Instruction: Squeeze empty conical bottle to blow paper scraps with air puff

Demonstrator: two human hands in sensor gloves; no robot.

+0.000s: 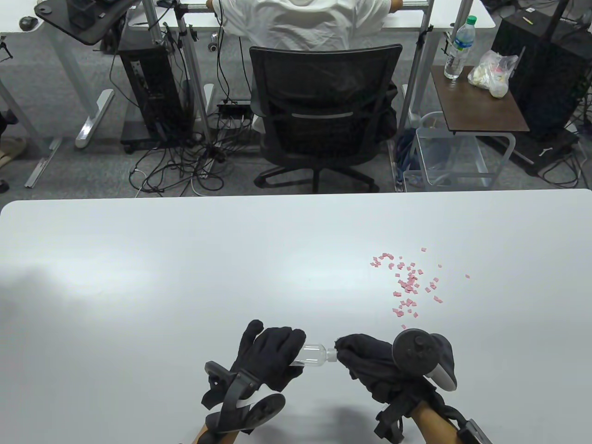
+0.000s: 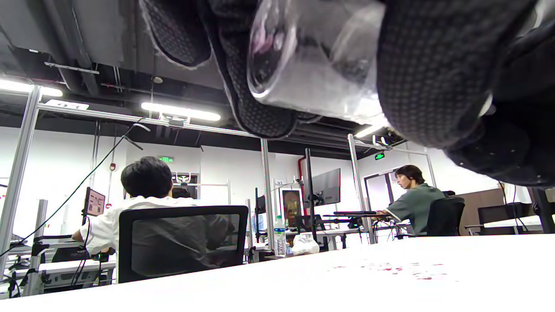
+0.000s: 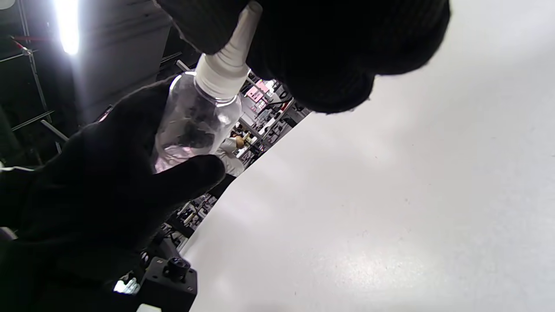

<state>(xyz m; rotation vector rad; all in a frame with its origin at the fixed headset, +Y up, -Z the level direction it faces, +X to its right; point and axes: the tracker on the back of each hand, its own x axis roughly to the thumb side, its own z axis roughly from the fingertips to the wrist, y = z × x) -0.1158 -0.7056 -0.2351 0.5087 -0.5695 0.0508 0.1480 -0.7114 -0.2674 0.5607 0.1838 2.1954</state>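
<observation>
I see my left hand [image 1: 270,358] wrapped around the clear bottle [image 1: 316,354] body, my right hand [image 1: 370,365] fingers pinching its white nozzle [image 3: 230,56].

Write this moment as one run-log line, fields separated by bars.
left hand grips clear bottle body | right hand pinches white nozzle | pink paper scraps lie apart on table

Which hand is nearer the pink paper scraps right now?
Right. The right hand, at the bottle's nozzle, sits just below the paper scraps; the left hand grips the bottle body farther left.
</observation>
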